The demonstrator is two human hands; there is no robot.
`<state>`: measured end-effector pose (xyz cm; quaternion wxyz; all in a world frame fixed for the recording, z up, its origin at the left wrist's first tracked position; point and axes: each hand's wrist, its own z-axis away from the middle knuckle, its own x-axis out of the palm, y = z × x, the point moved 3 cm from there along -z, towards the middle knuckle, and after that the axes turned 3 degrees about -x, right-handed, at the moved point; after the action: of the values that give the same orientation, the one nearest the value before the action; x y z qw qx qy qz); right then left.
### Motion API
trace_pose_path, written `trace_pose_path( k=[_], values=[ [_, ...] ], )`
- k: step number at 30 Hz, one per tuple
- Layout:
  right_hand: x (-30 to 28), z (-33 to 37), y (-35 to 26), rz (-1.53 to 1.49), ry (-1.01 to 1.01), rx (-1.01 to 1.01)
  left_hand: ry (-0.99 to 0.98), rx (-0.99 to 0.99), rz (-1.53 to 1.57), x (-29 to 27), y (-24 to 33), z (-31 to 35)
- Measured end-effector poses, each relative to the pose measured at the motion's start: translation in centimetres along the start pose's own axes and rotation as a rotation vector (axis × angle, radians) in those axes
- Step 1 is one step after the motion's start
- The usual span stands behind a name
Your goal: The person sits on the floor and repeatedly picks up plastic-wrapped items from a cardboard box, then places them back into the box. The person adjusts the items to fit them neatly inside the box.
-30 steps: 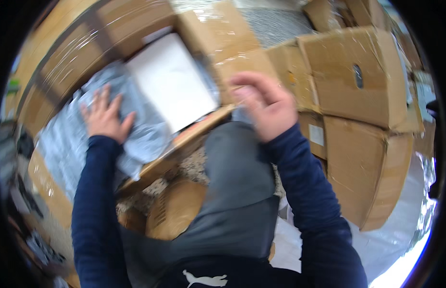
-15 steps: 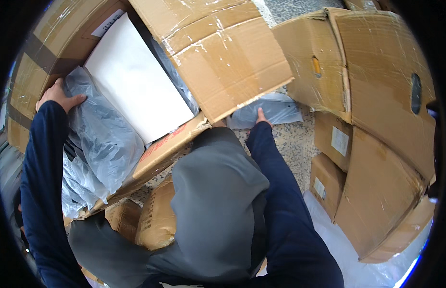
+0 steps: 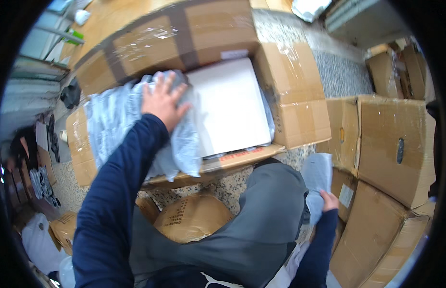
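In front of me is a large open cardboard box [image 3: 218, 44]. Its left half holds several items in translucent plastic bags [image 3: 115, 115]; a white sheet or board [image 3: 228, 105] lies over the right half. My left hand [image 3: 164, 100] rests on the bagged items with its fingers spread, gripping nothing. Low on the right, beside my knee, my right hand [image 3: 329, 200] has its fingers round the edge of a plastic-bagged item [image 3: 316, 177], held off the floor. What is inside that bag I cannot make out.
Stacked cardboard boxes [image 3: 391, 144] stand close on my right. A taped, bulging brown package [image 3: 192, 218] lies between the open box and my legs. The box's right flap [image 3: 304, 122] sticks outward. At far left a person [image 3: 24, 146] is near more packages.
My right hand has lifted the bagged item off the floor and brought it back toward me on the right. My left hand has moved from the box's left edge onto the bags. The view has shifted.
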<state>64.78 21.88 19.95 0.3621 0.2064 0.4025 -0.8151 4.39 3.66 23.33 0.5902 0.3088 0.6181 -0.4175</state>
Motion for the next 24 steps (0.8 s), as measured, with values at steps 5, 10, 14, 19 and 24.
trace_pose_path(
  k=[5,10,14,19,24],
  values=[
    [-3.0,9.8,-19.3,0.474,0.496,-1.062,0.011,0.071,0.214,-0.8,-0.2,7.0],
    [9.6,10.8,-36.0,0.773,0.402,-1.651,0.047,0.08,0.409,-0.9,-2.4,11.3],
    [29.4,10.1,-36.4,0.576,-0.37,-1.322,0.247,-0.49,0.409,-0.4,-12.3,18.3],
    [36.6,11.7,-29.4,0.119,-0.104,-0.864,0.319,-1.605,0.5,2.7,-29.7,30.2],
    [34.6,12.9,-31.8,0.564,-0.248,-0.864,0.044,-0.905,1.367,-1.9,-30.9,31.1]
  ],
)
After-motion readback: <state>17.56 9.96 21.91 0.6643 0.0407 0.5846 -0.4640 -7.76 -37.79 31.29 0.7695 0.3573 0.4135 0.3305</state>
